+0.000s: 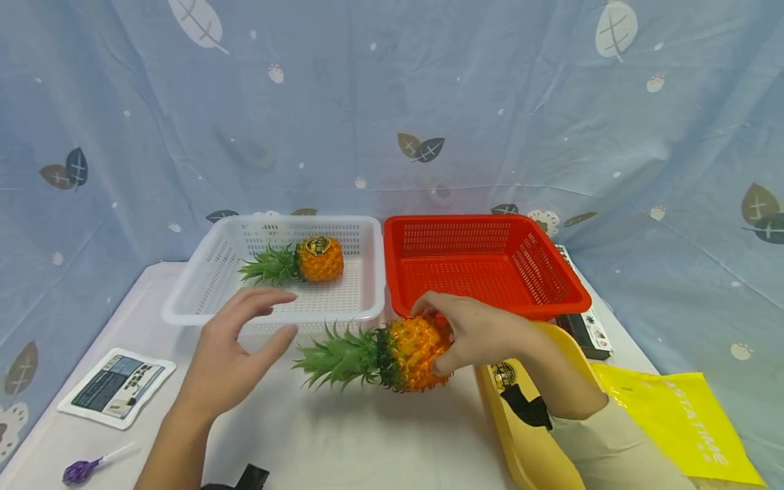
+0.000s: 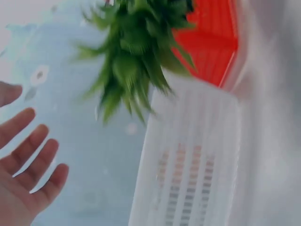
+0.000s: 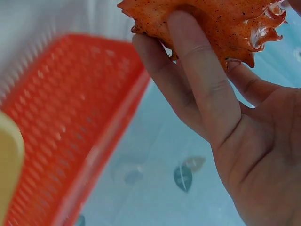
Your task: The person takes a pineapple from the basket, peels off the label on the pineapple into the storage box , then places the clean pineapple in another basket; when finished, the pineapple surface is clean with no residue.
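Observation:
My right hand (image 1: 474, 330) grips a toy pineapple (image 1: 419, 350) by its orange body, over the table in front of the two baskets. The green leaves point left toward my left hand (image 1: 235, 354). In the right wrist view, fingers (image 3: 202, 80) press against the spiky orange skin. My left hand is held in the air with fingers spread and nothing in it, a gap away from the leaves (image 2: 136, 56). Another toy pineapple (image 1: 321, 258), with a dark label, lies on its side in the white basket (image 1: 208, 306).
A red basket (image 1: 465, 272) stands right of the white one. At the right are a yellow tray (image 1: 511, 435), a yellow bag (image 1: 686, 422) and a black-and-white box (image 1: 591, 333). A white packet (image 1: 116, 388) and a purple lollipop (image 1: 82, 469) lie at the left. A blue curtain (image 1: 343, 116) hangs behind.

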A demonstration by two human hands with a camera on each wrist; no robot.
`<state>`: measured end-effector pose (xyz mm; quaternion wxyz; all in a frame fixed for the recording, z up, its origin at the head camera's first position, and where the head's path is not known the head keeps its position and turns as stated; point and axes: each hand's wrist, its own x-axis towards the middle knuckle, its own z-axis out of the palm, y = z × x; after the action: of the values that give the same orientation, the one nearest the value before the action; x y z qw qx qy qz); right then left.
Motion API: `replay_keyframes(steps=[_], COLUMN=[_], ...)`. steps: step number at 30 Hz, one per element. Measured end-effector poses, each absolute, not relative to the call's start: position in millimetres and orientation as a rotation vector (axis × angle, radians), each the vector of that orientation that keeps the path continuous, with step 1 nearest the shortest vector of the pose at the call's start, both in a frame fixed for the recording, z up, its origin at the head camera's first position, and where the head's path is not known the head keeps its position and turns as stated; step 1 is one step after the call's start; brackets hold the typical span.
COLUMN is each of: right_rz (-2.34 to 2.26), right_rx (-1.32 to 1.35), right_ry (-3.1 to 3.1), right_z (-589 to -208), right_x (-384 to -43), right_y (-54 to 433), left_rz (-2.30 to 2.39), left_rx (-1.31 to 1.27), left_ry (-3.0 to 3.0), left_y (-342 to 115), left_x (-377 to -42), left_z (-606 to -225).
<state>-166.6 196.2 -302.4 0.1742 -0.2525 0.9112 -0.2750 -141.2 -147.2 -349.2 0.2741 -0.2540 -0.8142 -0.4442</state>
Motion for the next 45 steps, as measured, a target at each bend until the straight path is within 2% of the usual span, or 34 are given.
replay_keyframes(steps=[12,17,22,34,45], right_rz=[-0.702,-0.723,-0.714,-0.782,-0.778], right_rx=[-0.653,-0.557,-0.495,-0.360,-0.272], right_ry=[2.691,2.709,2.718,2.702,2.676], right_z=[-246.9,-236.3,-232.1,-234.2,-255.6], right_x=[-184.2,-197.2,-214.2,-251.3,-279.1], right_y=[231.1,243.6,251.6,271.8,286.1], left_rz=[-1.393,-1.443,-1.533,-1.810,-1.924], left_rx=[-0.111,0.265,0.490,0.731,0.802], left_ry=[-2.081,-2.148,-2.136,-1.893,-1.819], left_y=[-193.5,-210.0,-226.8,-251.2,-260.9], left_x=[-144.7,-150.0,-155.1,-167.3,-184.2], left_z=[-348.5,-354.3,-358.8,-381.3,-404.1])
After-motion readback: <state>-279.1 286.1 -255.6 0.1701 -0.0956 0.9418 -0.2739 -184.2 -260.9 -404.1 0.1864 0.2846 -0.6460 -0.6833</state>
